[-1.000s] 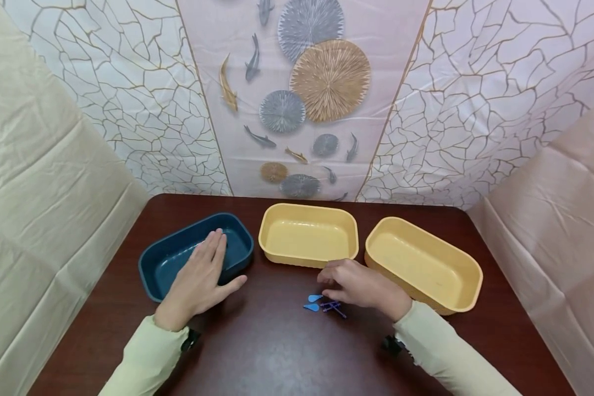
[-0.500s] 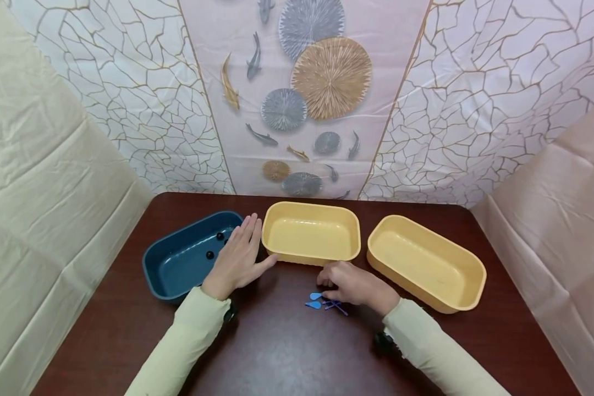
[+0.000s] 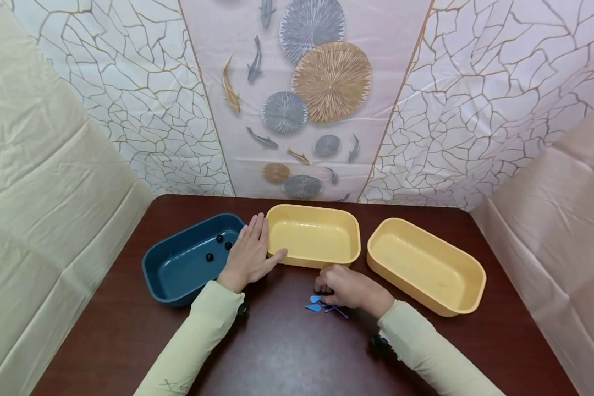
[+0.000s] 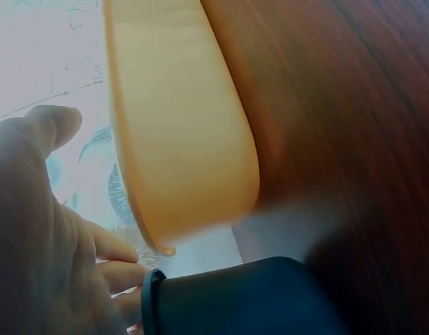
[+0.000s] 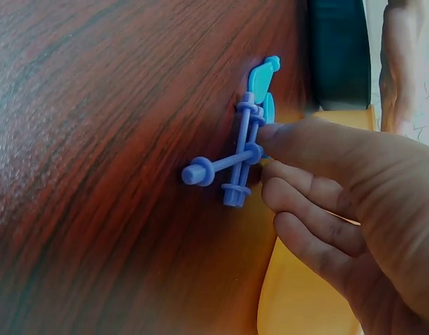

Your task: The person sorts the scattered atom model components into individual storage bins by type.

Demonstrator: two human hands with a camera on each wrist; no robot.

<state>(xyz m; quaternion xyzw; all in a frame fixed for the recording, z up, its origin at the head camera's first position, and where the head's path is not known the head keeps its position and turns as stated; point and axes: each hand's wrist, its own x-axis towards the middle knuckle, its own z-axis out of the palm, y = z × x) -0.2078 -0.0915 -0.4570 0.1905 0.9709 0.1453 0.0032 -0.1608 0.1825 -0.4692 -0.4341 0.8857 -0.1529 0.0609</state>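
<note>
My left hand (image 3: 247,256), fingers straight, lies over the gap between the dark blue basin (image 3: 178,269) and the middle yellow basin (image 3: 312,263). In the left wrist view its fingertips overlap the blue basin's rim (image 4: 154,300). My right hand (image 3: 353,290) is low over a small pile on the table, fingers bent. The pile has light blue teardrop-shaped plastic pieces (image 5: 260,84) and thin purple rods with collars (image 5: 230,163), lying crossed. The right thumb (image 5: 305,143) is right at the pile and hides the index fingertip; I cannot tell whether it pinches a piece.
Several small black balls (image 3: 209,257) lie in the blue basin. Another yellow basin (image 3: 425,269) stands angled at the right. All three basins stand along the back of the dark wooden table (image 3: 287,357), with patterned cloth behind and plain cloth at both sides.
My left hand has moved right, from over the blue basin to the gap beside the middle yellow one, uncovering the black balls. The right hand has stayed at the pile, its fingers bending more.
</note>
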